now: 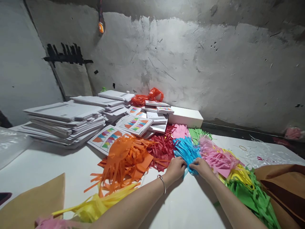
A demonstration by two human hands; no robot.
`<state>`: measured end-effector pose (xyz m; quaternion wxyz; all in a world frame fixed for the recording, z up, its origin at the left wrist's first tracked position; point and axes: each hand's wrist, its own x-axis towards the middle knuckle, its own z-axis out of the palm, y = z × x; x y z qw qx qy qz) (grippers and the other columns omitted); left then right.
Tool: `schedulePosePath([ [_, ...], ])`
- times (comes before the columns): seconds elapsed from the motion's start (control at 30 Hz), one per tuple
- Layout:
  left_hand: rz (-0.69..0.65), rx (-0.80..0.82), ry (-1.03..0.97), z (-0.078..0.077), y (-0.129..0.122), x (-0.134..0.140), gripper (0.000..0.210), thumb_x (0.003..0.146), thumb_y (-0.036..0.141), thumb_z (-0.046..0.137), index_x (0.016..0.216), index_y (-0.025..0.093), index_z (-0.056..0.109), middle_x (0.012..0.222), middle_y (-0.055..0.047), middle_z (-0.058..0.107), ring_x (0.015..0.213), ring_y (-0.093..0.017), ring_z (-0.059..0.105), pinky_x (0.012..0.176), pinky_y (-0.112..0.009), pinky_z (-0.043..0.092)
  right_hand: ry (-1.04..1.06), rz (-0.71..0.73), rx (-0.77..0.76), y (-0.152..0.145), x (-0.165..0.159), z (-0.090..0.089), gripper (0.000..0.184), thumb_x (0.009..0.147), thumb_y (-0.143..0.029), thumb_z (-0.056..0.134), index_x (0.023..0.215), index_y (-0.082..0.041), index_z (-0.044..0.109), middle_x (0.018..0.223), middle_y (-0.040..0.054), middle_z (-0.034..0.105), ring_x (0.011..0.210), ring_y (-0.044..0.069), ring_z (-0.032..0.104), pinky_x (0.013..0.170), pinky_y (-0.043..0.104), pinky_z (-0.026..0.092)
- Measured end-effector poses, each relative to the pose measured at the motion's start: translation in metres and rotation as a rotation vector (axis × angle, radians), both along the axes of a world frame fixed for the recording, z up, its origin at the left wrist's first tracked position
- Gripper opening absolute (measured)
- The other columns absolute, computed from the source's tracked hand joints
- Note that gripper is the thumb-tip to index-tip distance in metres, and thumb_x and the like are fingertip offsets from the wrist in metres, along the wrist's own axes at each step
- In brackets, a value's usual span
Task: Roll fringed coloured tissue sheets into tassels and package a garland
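Note:
Blue fringed tissue paper (187, 149) lies in the middle of the table, its cut strips fanned away from me. My left hand (175, 169), with a silver bangle on the wrist, pinches its near left edge. Opposite it, my right hand (202, 168) has thumb and fingers closed on the near right edge. Dark red fringed paper (163, 148) is just left of the blue bundle, with a large orange fringed pile (128, 156) farther left. On the right lie pink (218, 156), yellow (241, 176) and green (252, 194) fringed bundles. The fingertips are partly hidden by the strips.
Stacks of flat white cardboard (64, 111) stand at the back left. Printed cards (135, 124), a white box (187, 116) and a red plastic bag (154, 94) sit near the wall. Brown paper (283, 181) is at the right edge, yellow strips (97, 205) at front left.

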<state>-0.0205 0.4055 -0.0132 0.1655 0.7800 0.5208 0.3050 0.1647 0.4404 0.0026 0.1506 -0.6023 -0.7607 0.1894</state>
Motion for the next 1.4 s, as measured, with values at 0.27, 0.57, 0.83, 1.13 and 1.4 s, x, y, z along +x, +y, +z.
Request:
schedulePosePath([
  [0.27,0.005,-0.006,0.003,0.003,-0.003,0.0,0.021,0.099,0.033,0.062,0.111,0.016,0.067,0.113,-0.007,0.069,0.1,-0.022,0.068,0.09,-0.044,0.057,-0.181,-0.153,0.112,-0.024,0.009,0.012,0.026,0.099,-0.041,0.061,0.109,-0.017,0.066,0.111,0.0045,0.068,0.099,0.019,0.067,0.088,0.04,0.056],
  [0.57,0.002,-0.014,-0.013,0.004,-0.002,0.001,0.022,0.099,0.033,0.062,0.113,0.016,0.067,0.115,-0.008,0.069,0.1,-0.022,0.067,0.09,-0.044,0.057,-0.572,-0.242,-0.012,-0.096,0.043,0.057,0.014,0.088,-0.028,0.074,0.086,-0.016,0.068,0.078,0.0014,0.069,0.074,0.017,0.067,0.074,0.036,0.054],
  [0.83,0.019,-0.02,-0.036,0.002,-0.001,0.0,0.023,0.099,0.033,0.062,0.114,0.016,0.066,0.116,-0.008,0.068,0.101,-0.022,0.067,0.089,-0.044,0.057,-0.36,0.103,0.193,-0.074,-0.03,0.074,0.02,0.101,-0.027,0.057,0.118,-0.02,0.064,0.12,0.0047,0.067,0.107,0.018,0.065,0.094,0.039,0.054],
  [1.13,0.044,-0.034,-0.117,0.001,0.004,-0.001,0.023,0.099,0.033,0.063,0.115,0.016,0.066,0.116,-0.008,0.068,0.099,-0.021,0.068,0.088,-0.043,0.058,-0.532,-0.019,0.153,-0.055,-0.044,0.034,0.024,0.098,-0.038,0.063,0.108,-0.017,0.067,0.11,0.0053,0.069,0.1,0.019,0.067,0.09,0.041,0.056],
  [1.4,0.038,-0.027,-0.15,0.002,0.001,-0.002,0.022,0.099,0.033,0.062,0.113,0.016,0.067,0.114,-0.007,0.069,0.098,-0.021,0.068,0.088,-0.042,0.058,-0.554,0.015,0.206,-0.056,-0.037,0.032,0.022,0.098,-0.036,0.064,0.106,-0.017,0.067,0.109,0.0055,0.069,0.1,0.019,0.067,0.091,0.041,0.055],
])
